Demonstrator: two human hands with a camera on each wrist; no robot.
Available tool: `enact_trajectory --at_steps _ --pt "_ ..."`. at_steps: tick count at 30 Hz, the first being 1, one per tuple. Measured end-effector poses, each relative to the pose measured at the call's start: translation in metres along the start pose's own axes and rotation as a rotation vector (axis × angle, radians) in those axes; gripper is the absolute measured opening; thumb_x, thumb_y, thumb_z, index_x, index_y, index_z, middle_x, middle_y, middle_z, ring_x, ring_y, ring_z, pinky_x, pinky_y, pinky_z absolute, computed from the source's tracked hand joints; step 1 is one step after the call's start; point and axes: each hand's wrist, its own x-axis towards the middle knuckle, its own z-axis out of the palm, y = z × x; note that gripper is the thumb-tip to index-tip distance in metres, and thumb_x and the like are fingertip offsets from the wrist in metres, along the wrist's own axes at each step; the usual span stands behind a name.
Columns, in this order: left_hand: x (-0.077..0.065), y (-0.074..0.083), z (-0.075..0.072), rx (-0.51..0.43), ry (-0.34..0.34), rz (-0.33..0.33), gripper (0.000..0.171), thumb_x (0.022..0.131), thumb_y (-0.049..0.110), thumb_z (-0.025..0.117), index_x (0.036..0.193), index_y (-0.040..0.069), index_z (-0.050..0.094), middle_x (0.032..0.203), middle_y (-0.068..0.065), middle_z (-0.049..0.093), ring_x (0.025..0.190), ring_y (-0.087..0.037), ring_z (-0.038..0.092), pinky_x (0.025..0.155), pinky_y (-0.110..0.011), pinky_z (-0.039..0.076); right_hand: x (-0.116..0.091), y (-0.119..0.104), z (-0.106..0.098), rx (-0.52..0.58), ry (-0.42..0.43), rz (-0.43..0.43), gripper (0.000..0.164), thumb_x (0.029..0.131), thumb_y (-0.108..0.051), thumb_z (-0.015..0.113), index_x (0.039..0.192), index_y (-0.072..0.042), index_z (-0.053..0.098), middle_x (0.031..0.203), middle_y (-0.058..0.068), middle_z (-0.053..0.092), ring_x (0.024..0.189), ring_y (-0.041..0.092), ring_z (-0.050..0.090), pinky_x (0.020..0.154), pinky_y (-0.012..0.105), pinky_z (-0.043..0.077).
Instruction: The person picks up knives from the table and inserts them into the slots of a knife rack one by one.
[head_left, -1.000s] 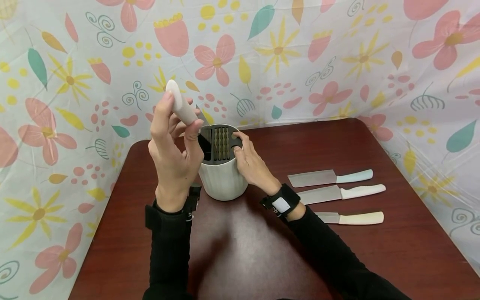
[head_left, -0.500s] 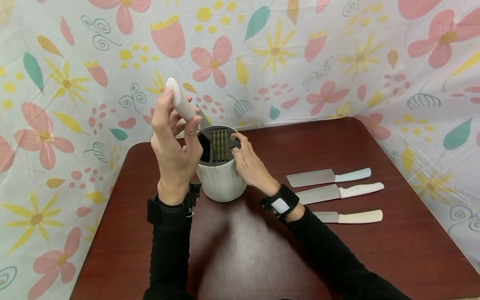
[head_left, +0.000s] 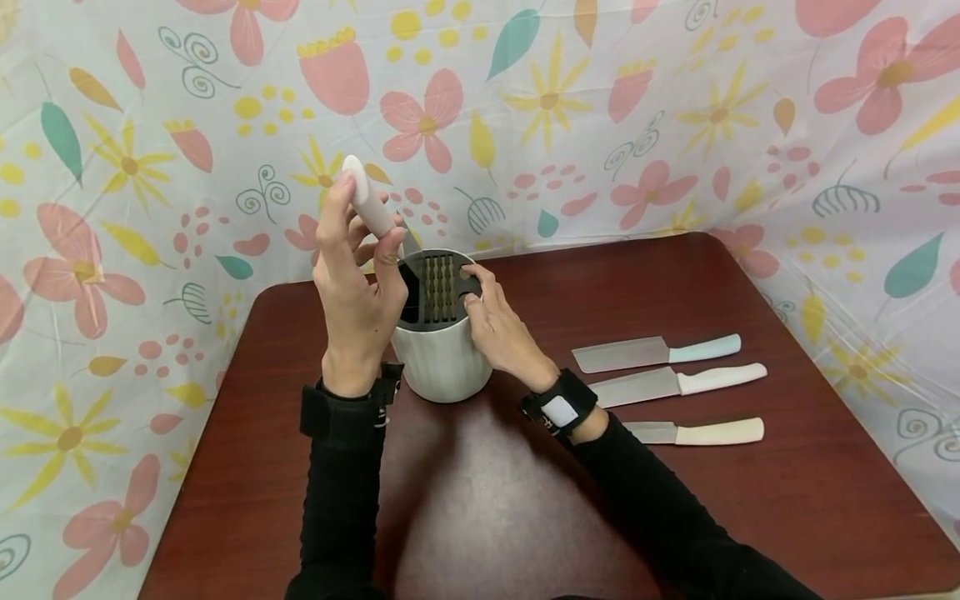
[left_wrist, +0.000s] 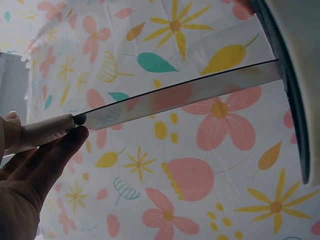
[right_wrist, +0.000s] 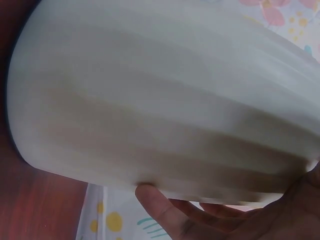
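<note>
My left hand (head_left: 358, 283) holds a knife by its white handle (head_left: 371, 204), raised at the left of a white ribbed knife holder (head_left: 442, 367). In the left wrist view the blade (left_wrist: 180, 96) slants across, its tip end meeting the holder's dark top edge (left_wrist: 296, 120). The holder stands upright on the table; its dark grey slotted top (head_left: 440, 290) faces up. My right hand (head_left: 504, 327) grips the holder at its right rim, fingertips at the cut-outs in the top. In the right wrist view a finger (right_wrist: 160, 205) lies along the ribbed wall.
Three more knives lie on the brown table (head_left: 480, 500) to the right: one with a pale blue handle (head_left: 705, 349), one with a white handle (head_left: 723, 379) and one with a cream handle (head_left: 720, 432). A flower-patterned cloth (head_left: 570, 125) hangs behind the table.
My left hand has shifted a little to the right with the knife, bringing it closer over the holder. My right hand keeps its grip, and the holder stays in place.
</note>
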Motion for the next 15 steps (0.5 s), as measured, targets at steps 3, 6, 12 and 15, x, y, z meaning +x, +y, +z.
enact_trajectory --at_steps 3,6,12,15 --pt "-0.002 -0.003 0.002 0.010 0.001 -0.007 0.053 0.097 0.008 0.064 0.143 0.005 0.039 0.125 -0.021 0.059 0.103 -0.030 0.074 0.069 -0.044 0.061 0.000 0.000 -0.001 0.001 0.000 0.002 0.048 0.109 -0.047 0.016 0.156 -0.041 0.016 0.142 0.008 0.043 0.102 0.022 0.054 0.064 0.039 0.045" --pt "-0.004 -0.006 0.004 0.013 0.000 -0.015 0.054 0.097 0.008 0.065 0.144 0.005 0.039 0.126 -0.022 0.058 0.104 -0.030 0.074 0.069 -0.045 0.062 0.000 -0.001 -0.001 0.004 -0.003 0.004 0.048 0.109 -0.047 0.016 0.156 -0.041 0.016 0.143 0.008 0.043 0.103 0.023 0.055 0.063 0.039 0.045" --pt "-0.005 -0.012 0.006 -0.001 -0.016 -0.011 0.055 0.096 0.004 0.065 0.144 0.006 0.038 0.119 -0.023 0.064 0.102 -0.031 0.074 0.069 -0.044 0.062 -0.001 0.000 -0.001 0.004 0.001 0.004 0.047 0.109 -0.047 0.016 0.156 -0.042 0.017 0.147 0.008 0.041 0.104 0.024 0.056 0.067 0.040 0.046" --pt "-0.006 -0.014 0.008 -0.006 -0.029 -0.015 0.054 0.097 0.004 0.064 0.144 0.007 0.037 0.120 -0.022 0.067 0.099 -0.030 0.074 0.070 -0.042 0.062 -0.001 0.001 0.000 0.004 0.001 -0.001 0.047 0.109 -0.048 0.015 0.156 -0.043 0.016 0.148 0.008 0.041 0.104 0.024 0.056 0.067 0.040 0.045"
